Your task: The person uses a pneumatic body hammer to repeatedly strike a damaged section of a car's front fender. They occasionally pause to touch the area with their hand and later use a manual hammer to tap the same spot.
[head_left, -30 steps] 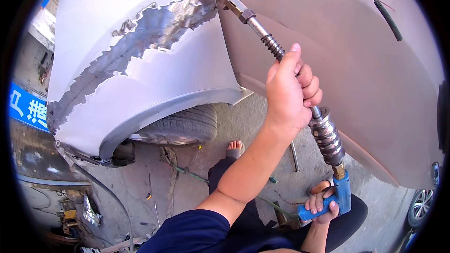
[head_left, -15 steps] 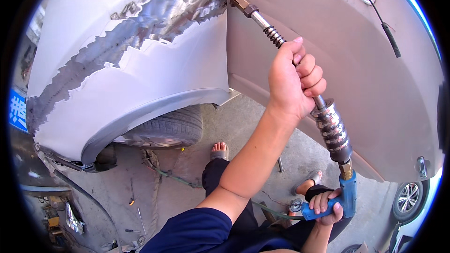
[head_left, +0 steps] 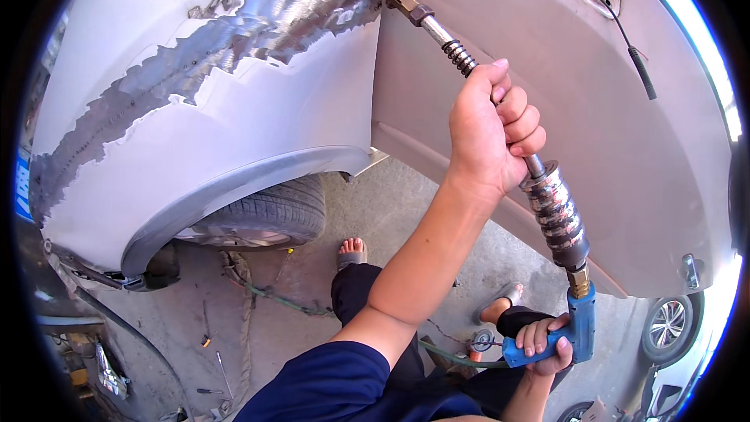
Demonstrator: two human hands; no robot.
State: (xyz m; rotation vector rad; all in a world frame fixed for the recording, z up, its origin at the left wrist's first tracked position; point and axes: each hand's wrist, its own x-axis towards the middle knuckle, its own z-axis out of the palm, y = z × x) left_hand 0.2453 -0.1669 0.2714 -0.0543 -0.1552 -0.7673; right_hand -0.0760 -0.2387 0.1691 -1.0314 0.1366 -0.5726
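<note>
My left hand is closed in a fist around the steel shaft of a slide-hammer dent puller. Below it, the ridged weight sits on the shaft close to the blue pistol handle. That handle is gripped by my right hand, fingers wrapped over its blue grip. The puller slants up to the left, its brass-coloured head at the rear edge of a pale car fender. Across the fender runs a ragged band of bare, ground metal. The exact contact of the tip is hidden in the dark gap.
An open car door stands at the right, with a wire dangling from its mirror mount. Beneath the fender is a tyre. A green hose and a screwdriver lie on the concrete floor. A detached wheel sits at the far right.
The view has shifted slightly, so the fender, tyre and floor items appear a little further left. Both hands keep the same hold on the puller, and its head stays at the fender edge.
</note>
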